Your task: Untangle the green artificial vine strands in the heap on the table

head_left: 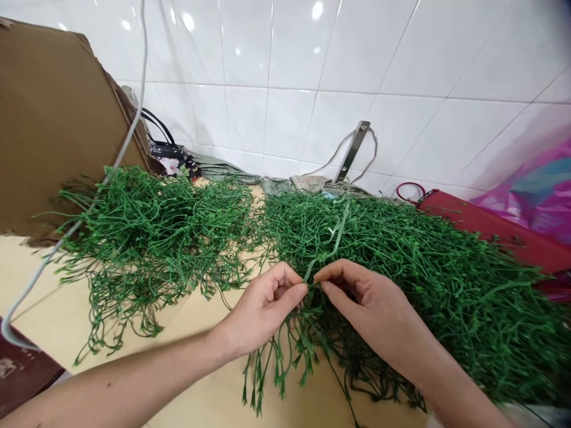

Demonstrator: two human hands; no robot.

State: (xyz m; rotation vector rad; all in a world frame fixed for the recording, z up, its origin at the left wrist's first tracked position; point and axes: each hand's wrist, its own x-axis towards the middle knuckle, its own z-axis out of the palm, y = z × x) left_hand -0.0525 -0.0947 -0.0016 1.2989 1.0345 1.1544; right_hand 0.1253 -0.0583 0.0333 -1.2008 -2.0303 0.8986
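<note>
From where I stand, the pale green strip (338,238) runs from the fingertips away and slightly right over the bigger heap of green stems (423,261), its near end pinched between thumb and forefinger of the left hand (263,300). The right hand (379,315), just beside it, has thumb and forefinger almost together, but I can't tell whether they grip anything. Loose stems hang below the hands over the table (196,309), with another heap (165,220) to the left, a cardboard box (57,125) beyond that, and a red bag (482,229) behind the bigger heap, none blocking the hands.
</note>
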